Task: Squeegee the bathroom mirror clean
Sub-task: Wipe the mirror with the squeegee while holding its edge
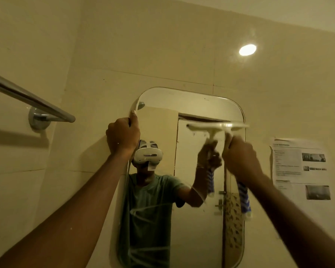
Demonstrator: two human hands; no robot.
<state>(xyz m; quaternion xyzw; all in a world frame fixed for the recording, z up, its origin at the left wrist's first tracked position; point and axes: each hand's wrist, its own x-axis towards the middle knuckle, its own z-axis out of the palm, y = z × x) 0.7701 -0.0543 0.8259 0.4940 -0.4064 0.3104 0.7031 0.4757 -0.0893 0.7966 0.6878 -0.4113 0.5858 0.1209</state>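
In the head view, the only one I have, the mirror (pixel 197 238) hangs on the far wall (pixel 89 171), straight in front of me, taller than it is wide and with rounded corners. My left hand (pixel 122 136) is at its upper left corner, and the fingers are curled round the left edge of the glass and grip it. My right hand (pixel 240 157) is on the right side, with the fingers closed tightly round the squeegee (pixel 214 132).

The relation that matters for the coming stroke is this: the blade (pixel 199 127) lies just above the right fingers, with its long axis horizontal, across the upper right part of the mirror and near the top edge. The blue and white striped handle (pixel 244 198) runs downward through the hand and sticks out below it. The tool is blurred, so I cannot tell if the rubber touches the glass fully.

The right hand is clearly the nearer one to the blade. The left hand is well apart from it, on the other side of the glass. I judge that the next pull should go straight down, because pale curved streaks (pixel 149 211) show in the lower left part.

A towel rail (pixel 27 99) is on the left wall and a printed sheet (pixel 300 169) is on the right of the mirror
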